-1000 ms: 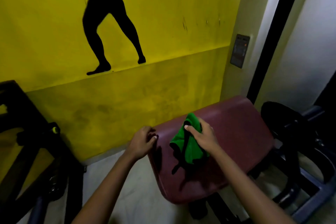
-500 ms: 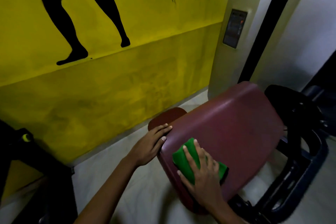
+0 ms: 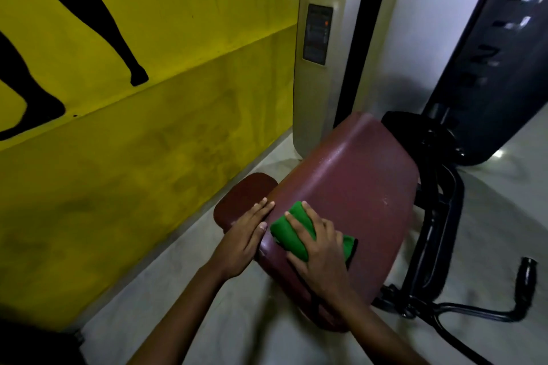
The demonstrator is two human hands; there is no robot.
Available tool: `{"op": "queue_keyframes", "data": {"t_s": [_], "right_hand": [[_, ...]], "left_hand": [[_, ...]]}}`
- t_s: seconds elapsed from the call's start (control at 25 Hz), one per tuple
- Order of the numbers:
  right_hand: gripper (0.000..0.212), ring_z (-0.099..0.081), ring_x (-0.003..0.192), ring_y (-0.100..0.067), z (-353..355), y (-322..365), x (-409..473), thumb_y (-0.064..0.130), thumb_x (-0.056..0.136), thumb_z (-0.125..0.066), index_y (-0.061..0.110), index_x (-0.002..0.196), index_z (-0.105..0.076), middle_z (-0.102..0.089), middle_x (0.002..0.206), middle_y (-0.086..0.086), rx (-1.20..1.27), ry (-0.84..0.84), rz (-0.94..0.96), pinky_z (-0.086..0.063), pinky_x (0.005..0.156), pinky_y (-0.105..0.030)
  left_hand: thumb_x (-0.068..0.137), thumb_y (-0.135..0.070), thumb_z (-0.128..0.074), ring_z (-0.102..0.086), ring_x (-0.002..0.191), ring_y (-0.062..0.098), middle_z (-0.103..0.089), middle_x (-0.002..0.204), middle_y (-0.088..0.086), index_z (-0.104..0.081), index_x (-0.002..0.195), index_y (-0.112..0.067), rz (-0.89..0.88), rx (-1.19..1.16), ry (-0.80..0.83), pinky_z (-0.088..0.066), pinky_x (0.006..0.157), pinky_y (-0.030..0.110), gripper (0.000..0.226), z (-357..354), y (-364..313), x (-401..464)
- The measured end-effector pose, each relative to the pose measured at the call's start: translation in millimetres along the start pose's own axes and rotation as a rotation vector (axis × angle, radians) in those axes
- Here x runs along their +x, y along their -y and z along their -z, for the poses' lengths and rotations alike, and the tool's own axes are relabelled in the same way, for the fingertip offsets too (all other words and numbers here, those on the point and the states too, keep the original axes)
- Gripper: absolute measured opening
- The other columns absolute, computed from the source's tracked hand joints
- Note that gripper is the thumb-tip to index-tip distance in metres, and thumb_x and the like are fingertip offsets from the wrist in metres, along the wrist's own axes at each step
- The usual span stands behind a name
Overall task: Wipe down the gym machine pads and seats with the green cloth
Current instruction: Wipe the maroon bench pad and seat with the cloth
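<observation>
Two hands are on the job, both low in the head view. My right hand (image 3: 318, 249) lies flat on the green cloth (image 3: 292, 235), fingers spread and straight, pressing the folded cloth onto the near left corner of the maroon seat pad (image 3: 355, 187); no pinch, palm pressure only. My left hand (image 3: 246, 234) rests open against the pad's left edge, fingers straight and together, which I judge to be steadying the pad.

Step in hand: wiping the near end of this pad. By my estimate the greater part of its top, toward the far end, remains to be covered (a faint sheen shows there, though I cannot say whether it is moisture or reflected light). The next move calls for a firm stroke away from me along the pad, cloth kept flat, then attention to the edges.

Just beyond my left fingers sits a smaller maroon pad (image 3: 243, 195), partly hidden behind the larger one. To the right stands the dark machine frame (image 3: 439, 216), with a handle (image 3: 526, 284) near the floor. Farther off rise the yellow wall (image 3: 148, 157) and a pale column carrying a small panel (image 3: 317, 34), its markings illegible. A dark upright (image 3: 486, 53) at the far right is blurred and cut off by the picture edge.
</observation>
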State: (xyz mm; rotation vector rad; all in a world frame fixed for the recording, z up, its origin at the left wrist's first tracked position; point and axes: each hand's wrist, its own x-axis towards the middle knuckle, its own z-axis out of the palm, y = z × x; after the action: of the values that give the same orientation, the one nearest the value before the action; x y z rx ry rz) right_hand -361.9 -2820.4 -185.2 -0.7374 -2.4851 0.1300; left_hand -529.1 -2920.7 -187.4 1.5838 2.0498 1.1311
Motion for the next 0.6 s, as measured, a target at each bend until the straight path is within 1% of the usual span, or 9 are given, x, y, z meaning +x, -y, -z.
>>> {"op": "queue_keyframes", "data": {"t_s": [0.08, 0.2, 0.24, 0.32, 0.4, 0.44, 0.48, 0.56, 0.6], "right_hand": [[0.069, -0.044, 0.098, -0.021, -0.6, 9.4, -12.4, 0.054, 0.072, -0.048, 0.034, 0.138, -0.04, -0.039, 0.145, -0.005, 0.014, 0.008, 0.026, -0.047, 0.069, -0.037], [0.069, -0.045, 0.098, -0.023, 0.9, 6.5, -13.5, 0.057, 0.071, -0.048, 0.033, 0.135, -0.042, -0.038, 0.144, -0.006, -0.012, 0.035, 0.234, -0.048, 0.068, -0.037], [0.068, -0.046, 0.097, -0.024, 1.4, 1.5, -2.3, 0.057, 0.071, -0.047, 0.033, 0.134, -0.043, -0.04, 0.142, -0.006, -0.045, 0.045, 0.257, -0.049, 0.067, -0.037], [0.063, -0.053, 0.093, -0.026, 2.0, -6.7, 30.3, 0.056, 0.072, -0.046, 0.033, 0.13, -0.048, -0.047, 0.138, -0.006, -0.069, 0.066, 0.149, -0.049, 0.064, -0.038], [0.058, -0.057, 0.09, -0.027, 3.7, -7.2, 55.3, 0.056, 0.072, -0.044, 0.032, 0.124, -0.056, -0.053, 0.132, -0.006, -0.059, 0.078, 0.034, -0.048, 0.065, -0.039], [0.057, -0.058, 0.09, -0.027, 2.6, -4.8, 58.0, 0.056, 0.072, -0.043, 0.032, 0.121, -0.059, -0.055, 0.129, -0.006, -0.059, 0.089, 0.054, -0.048, 0.065, -0.039], [0.056, -0.058, 0.089, -0.026, 2.8, -0.6, 56.1, 0.057, 0.072, -0.043, 0.032, 0.119, -0.06, -0.057, 0.127, -0.005, -0.055, 0.126, 0.118, -0.047, 0.065, -0.038], [0.053, -0.057, 0.088, -0.024, 4.5, 3.2, 49.3, 0.058, 0.072, -0.045, 0.032, 0.115, -0.062, -0.058, 0.125, -0.005, -0.018, 0.191, 0.3, -0.045, 0.066, -0.036], [0.052, -0.057, 0.088, -0.024, 3.5, -2.0, 54.0, 0.059, 0.072, -0.046, 0.032, 0.114, -0.063, -0.059, 0.124, -0.004, -0.01, 0.182, 0.372, -0.044, 0.066, -0.035]], "left_hand": [[0.097, -0.044, -0.028, -0.02, 0.142, -0.001, -0.029, 0.152, -0.013, -0.033, 0.144, -0.029, 0.002, -0.006, -0.004, -0.018, 0.115, 0.018, 0.049, 0.0, 1.9, -1.0], [0.099, -0.032, -0.034, -0.028, 0.139, -0.001, -0.036, 0.148, -0.012, -0.039, 0.141, -0.024, 0.036, -0.104, -0.076, -0.023, 0.113, 0.016, 0.043, -2.9, 0.1, -1.6], [0.1, -0.028, -0.036, -0.033, 0.136, -0.001, -0.04, 0.144, -0.012, -0.042, 0.138, -0.022, 0.072, -0.144, -0.113, -0.026, 0.111, 0.015, 0.039, -3.0, -1.6, -1.9], [0.101, -0.017, -0.04, -0.044, 0.129, 0.004, -0.048, 0.136, -0.009, -0.049, 0.134, -0.016, 0.148, -0.158, -0.186, -0.029, 0.104, 0.007, 0.034, -2.4, -5.2, -1.0], [0.101, -0.012, -0.04, -0.049, 0.122, 0.009, -0.054, 0.132, -0.001, -0.054, 0.131, -0.009, 0.211, -0.098, -0.242, -0.029, 0.097, 0.002, 0.033, -6.1, -7.4, 0.3], [0.101, -0.012, -0.039, -0.05, 0.12, 0.011, -0.056, 0.131, 0.003, -0.054, 0.13, -0.007, 0.247, -0.079, -0.267, -0.031, 0.097, 0.005, 0.033, -9.9, -8.1, 0.1], [0.101, -0.011, -0.038, -0.051, 0.12, 0.015, -0.057, 0.13, 0.006, -0.055, 0.129, -0.006, 0.291, -0.079, -0.298, -0.034, 0.098, 0.012, 0.033, -14.0, -9.2, -0.3], [0.101, -0.009, -0.038, -0.053, 0.12, 0.022, -0.059, 0.127, 0.011, -0.056, 0.127, -0.004, 0.393, -0.112, -0.376, -0.04, 0.102, 0.029, 0.032, -23.1, -12.2, -0.6], [0.101, -0.01, -0.038, -0.053, 0.119, 0.025, -0.06, 0.126, 0.012, -0.057, 0.126, -0.004, 0.431, -0.102, -0.421, -0.04, 0.103, 0.036, 0.032, -27.4, -13.2, -0.6]]}}
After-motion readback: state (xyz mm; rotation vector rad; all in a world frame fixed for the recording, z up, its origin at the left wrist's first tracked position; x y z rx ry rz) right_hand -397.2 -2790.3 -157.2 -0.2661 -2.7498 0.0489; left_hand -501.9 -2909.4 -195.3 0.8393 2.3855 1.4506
